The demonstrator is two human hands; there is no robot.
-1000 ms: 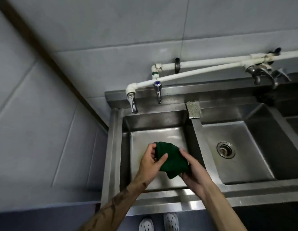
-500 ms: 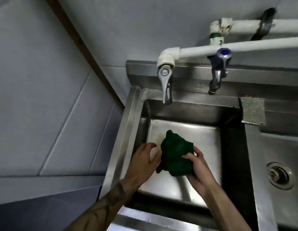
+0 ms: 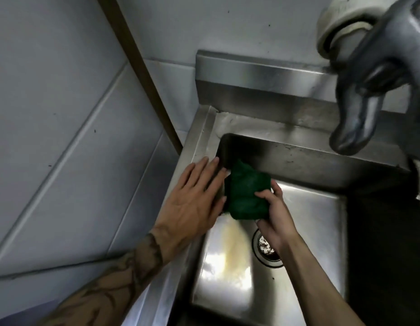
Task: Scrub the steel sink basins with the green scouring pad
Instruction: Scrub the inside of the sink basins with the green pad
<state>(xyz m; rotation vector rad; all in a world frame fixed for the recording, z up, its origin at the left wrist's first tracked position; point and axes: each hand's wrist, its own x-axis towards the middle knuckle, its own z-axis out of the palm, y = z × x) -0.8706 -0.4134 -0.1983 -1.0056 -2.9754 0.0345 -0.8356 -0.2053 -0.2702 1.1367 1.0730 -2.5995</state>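
The dark green scouring pad (image 3: 245, 191) is folded and pressed against the far left wall of the left steel basin (image 3: 310, 215). My right hand (image 3: 273, 212) grips the pad from its right side, thumb on top. My left hand (image 3: 195, 196) lies flat with fingers spread on the sink's left rim, its fingertips touching the pad's left edge. The basin floor has a yellowish stain (image 3: 233, 245) and a round drain (image 3: 266, 249), partly hidden under my right wrist.
A steel tap (image 3: 369, 90) on a white pipe fitting (image 3: 338, 24) hangs very close to the camera at the upper right. A steel backsplash (image 3: 263, 74) runs behind the sink. Grey tiled wall and a brown strip (image 3: 138, 74) stand on the left.
The view has dropped much closer to the left basin. Both hands carried the pad from mid-basin to its far left wall, and my left hand flattened onto the rim.
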